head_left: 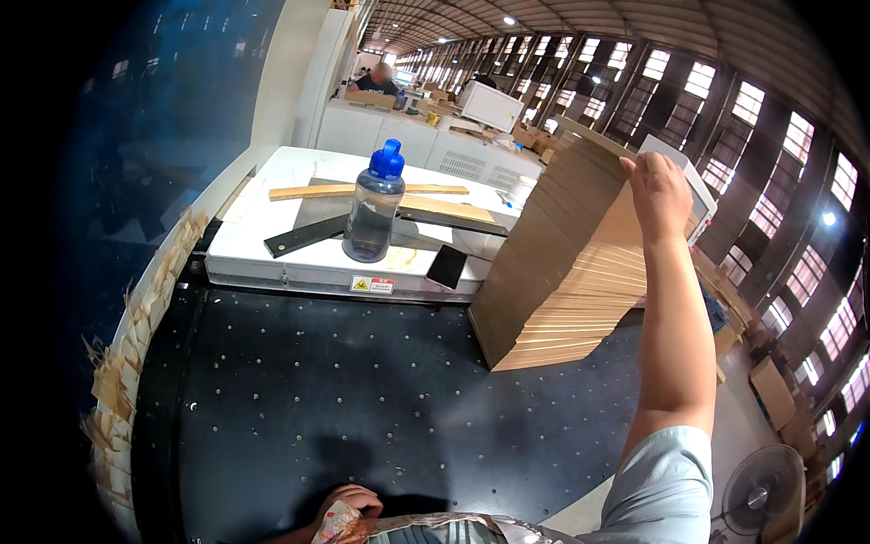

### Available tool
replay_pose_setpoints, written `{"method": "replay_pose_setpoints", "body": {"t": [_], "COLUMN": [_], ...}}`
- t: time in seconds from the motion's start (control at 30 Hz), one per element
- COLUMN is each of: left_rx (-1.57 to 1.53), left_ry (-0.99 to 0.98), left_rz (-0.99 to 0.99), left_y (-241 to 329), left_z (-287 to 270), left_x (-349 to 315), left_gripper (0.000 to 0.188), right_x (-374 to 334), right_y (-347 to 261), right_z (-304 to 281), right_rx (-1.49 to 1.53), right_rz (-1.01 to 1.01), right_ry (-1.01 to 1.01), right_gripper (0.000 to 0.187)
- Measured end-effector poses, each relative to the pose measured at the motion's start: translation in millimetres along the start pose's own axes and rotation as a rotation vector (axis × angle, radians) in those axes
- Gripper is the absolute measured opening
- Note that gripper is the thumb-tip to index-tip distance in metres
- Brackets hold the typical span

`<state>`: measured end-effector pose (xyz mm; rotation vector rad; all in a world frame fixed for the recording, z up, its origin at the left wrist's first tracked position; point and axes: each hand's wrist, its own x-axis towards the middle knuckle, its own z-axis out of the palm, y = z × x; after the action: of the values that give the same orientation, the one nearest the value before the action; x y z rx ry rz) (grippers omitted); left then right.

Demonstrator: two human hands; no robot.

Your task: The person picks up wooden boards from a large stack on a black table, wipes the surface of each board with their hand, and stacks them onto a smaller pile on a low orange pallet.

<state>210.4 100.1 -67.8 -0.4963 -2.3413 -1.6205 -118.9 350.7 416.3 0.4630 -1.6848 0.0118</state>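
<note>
Black table (299, 381), and right hand (657, 186) has fingers clamped over the stack (553, 236), two o'clock, likely heavy, best held up top; left hand (353, 499), seven, grip unclear.

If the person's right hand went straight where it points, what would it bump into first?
Probably the tall stack of brown boards: the right hand is curled by its top edge, though depth is hard to judge.

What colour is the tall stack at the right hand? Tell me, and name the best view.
The tall stack is tan-brown; it shows best in the head view.
</note>
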Motion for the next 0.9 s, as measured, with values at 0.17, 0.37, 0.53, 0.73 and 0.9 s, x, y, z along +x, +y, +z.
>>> {"method": "replay_pose_setpoints", "body": {"t": [0.17,0.37,0.53,0.73,0.9], "left_rx": [0.013,-0.166,-0.762,-1.601,-1.601], "left_ry": [-0.053,-0.055,0.112,0.140,0.243], "left_rz": [-0.061,-0.153,-0.469,0.157,0.032], "left_y": [31.8,22.4,41.3,160.8,158.8], "left_z": [-9.4,-19.4,-32.6,-69.0,-63.7], "left_x": [15.0,10.2,36.2,127.3,63.0], "left_gripper": [0.015,0.012,0.013,0.078,0.064], "right_x": [-5.7,8.1,-2.5,-97.5,-177.1], "right_y": [41.1,20.7,-75.6,-198.3,-224.0], "right_z": [9.3,-4.5,-95.3,-177.1,-205.2], "right_rx": [0.170,0.133,0.166,0.456,0.693], "right_rz": [-0.073,-0.147,-0.561,-0.866,-0.859], "right_ry": [0.053,-0.075,0.066,-0.201,-0.412], "right_gripper": [0.024,0.026,0.033,0.032,0.036]}}
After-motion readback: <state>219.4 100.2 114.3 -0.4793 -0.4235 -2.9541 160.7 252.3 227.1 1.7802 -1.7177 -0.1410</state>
